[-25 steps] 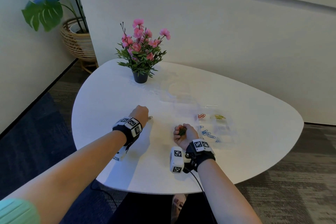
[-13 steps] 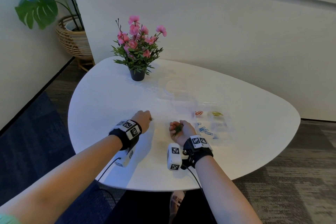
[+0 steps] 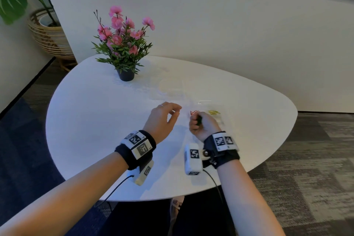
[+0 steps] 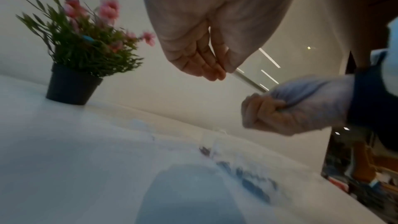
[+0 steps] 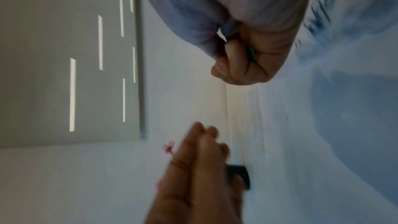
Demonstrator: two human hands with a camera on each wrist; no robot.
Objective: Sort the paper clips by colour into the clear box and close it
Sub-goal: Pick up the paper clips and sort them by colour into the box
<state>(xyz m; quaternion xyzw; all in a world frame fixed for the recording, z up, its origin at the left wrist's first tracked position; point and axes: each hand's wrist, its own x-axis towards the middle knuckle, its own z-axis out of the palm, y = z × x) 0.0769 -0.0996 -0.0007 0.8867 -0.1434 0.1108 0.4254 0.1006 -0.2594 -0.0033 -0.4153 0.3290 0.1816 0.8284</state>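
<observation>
While the right hand (image 3: 204, 125) is fisted around green paper clips (image 3: 199, 120) at frame centre, the left hand (image 3: 162, 119) hovers beside it, fingers loosely curled, perhaps pinching something. The clear box (image 3: 220, 120) lies just right on the counter (image 3: 95, 120), holding red clips (image 3: 194, 112) and yellow clips (image 3: 214, 112).

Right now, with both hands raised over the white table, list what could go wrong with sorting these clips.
1. The right hand is fisted around a bunch of green paper clips; opening it all at once could scatter them into the wrong compartments.
2. The clear plastic box is nearly invisible on the white table, so a wrist could knock it and mix the red paper clips with the yellow paper clips.
3. Whether the left hand pinches anything is unclear; a small clip could drop unnoticed.
</observation>
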